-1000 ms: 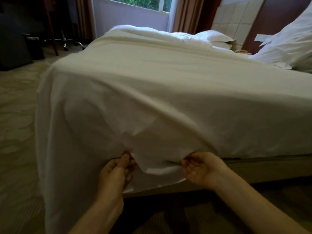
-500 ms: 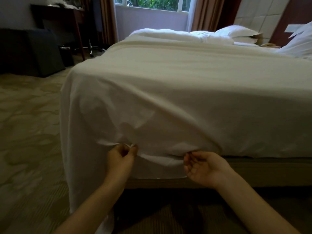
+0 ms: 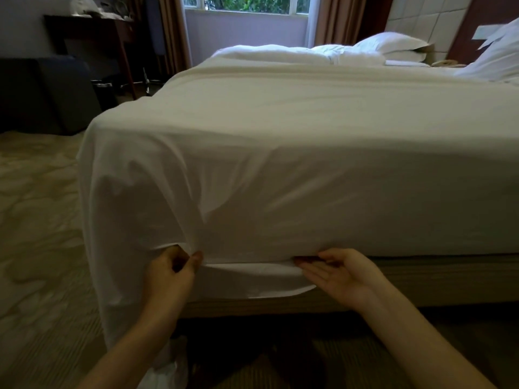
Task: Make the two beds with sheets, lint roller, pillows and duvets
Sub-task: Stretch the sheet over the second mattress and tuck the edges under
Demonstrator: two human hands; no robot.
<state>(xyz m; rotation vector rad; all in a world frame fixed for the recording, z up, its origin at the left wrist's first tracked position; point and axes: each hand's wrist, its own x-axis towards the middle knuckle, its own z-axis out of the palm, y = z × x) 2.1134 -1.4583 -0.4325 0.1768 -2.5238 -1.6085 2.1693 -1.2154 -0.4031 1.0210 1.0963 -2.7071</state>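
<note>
Head view: your left hand [image 3: 171,272] pinched the sheet [image 3: 280,164], your right hand [image 3: 337,273] touched its tucked fold with straight fingers, carpet [image 3: 36,220] left of them, window [image 3: 247,4] beyond.

The sheet [image 3: 280,164] lies over the bed [image 3: 449,279] before you, hanging to the floor [image 3: 36,220] at seven o'clock; a pillow [image 3: 390,43] sits at one o'clock, a worktop [image 3: 90,19] at eleven.

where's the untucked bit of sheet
Head view, lower centre: the sheet flap hangs against the bed base, between the left hand pinching it and the open right hand.
</note>
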